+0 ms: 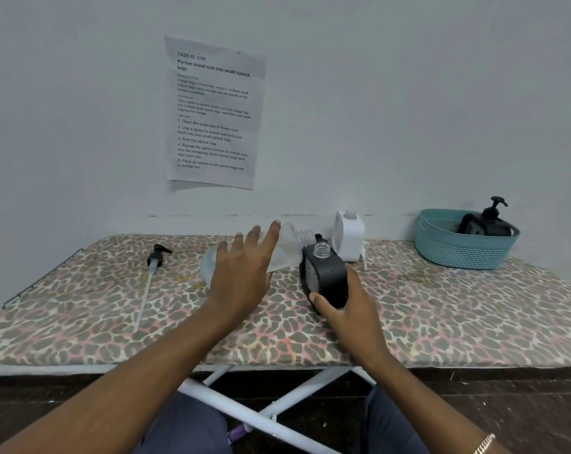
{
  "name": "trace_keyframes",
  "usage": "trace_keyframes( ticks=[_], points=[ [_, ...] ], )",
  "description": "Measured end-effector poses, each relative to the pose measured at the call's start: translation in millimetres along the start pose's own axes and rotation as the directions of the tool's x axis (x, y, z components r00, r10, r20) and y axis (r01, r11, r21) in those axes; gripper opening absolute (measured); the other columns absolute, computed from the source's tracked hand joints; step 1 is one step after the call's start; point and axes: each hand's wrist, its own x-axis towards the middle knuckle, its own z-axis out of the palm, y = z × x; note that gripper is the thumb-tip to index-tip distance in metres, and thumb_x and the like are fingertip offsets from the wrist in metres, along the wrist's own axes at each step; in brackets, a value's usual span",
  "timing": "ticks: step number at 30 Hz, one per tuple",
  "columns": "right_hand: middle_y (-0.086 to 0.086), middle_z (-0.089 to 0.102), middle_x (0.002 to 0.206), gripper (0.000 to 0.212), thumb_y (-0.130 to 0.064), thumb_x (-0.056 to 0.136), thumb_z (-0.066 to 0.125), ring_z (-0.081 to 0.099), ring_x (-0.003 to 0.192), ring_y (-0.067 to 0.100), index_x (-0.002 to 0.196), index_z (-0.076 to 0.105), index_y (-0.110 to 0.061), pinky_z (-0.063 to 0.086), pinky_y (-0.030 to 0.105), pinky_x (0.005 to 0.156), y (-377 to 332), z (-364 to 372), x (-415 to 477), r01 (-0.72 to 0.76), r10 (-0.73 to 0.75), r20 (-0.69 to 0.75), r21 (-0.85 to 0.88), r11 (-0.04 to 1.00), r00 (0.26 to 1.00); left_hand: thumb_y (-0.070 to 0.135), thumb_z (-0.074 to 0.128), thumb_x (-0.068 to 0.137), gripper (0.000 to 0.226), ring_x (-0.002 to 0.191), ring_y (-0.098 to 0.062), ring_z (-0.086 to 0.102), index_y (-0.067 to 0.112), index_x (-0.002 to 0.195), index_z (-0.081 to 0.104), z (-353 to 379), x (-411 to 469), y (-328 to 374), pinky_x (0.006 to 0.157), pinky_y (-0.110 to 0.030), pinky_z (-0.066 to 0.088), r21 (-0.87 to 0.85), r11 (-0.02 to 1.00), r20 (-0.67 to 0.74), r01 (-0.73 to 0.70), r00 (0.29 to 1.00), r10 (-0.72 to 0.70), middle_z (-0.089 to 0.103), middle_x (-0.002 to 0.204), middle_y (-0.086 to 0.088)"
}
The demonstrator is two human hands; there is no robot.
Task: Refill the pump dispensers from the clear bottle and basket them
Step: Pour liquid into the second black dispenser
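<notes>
Currently, the black dispenser [326,276] stands tilted on the desk [441,306] near its middle, with the pump off and the neck open. The right hand [352,309] grips its lower body: the thumb is curled across the front face and the fingers are wrapped round the right side.

The clear bottle [287,253] lies at a slant just left of the dispenser. Its base is low and to the left, and its uncapped neck is raised and touches or nearly touches the dispenser's top edge. The left hand [241,273] lies over the middle of the bottle, fingers spread and nearly straight. The thumb is hidden, so a clasp from below cannot be confirmed. The two hands are near each other, with the dispenser between them.

A loose pump [154,257] with a long tube lies flat on the desk, well to the left of the left hand. A white dispenser [351,237], also without a pump, stands upright just behind the black one, against the wall.

The basket [457,250] sits at the far right of the desk, well apart from both hands. It holds a capped dispenser [484,224], black with its pump fitted, which leans inside. A printed sheet [213,113] is fixed to the wall above.
</notes>
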Motion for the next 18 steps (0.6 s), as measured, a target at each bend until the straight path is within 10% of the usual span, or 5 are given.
trace_keyframes(
  ticks=[18],
  points=[
    [-0.032, 0.064, 0.114, 0.054, -0.031, 0.093, 0.078, 0.062, 0.103, -0.014, 0.135, 0.047, -0.044, 0.050, 0.007, 0.083, 1.4, -0.5, 0.0, 0.001, -0.001, -0.004, -0.009, 1.000, 1.000, 0.017, 0.089, 0.075, 0.104, 0.128, -0.050, 0.058, 0.022, 0.160, 0.029, -8.7, 7.9, -2.4, 0.102, -0.069, 0.047, 0.139, 0.986, 0.025, -0.095, 0.995, 0.092, 0.055, 0.148, -0.022]
  ],
)
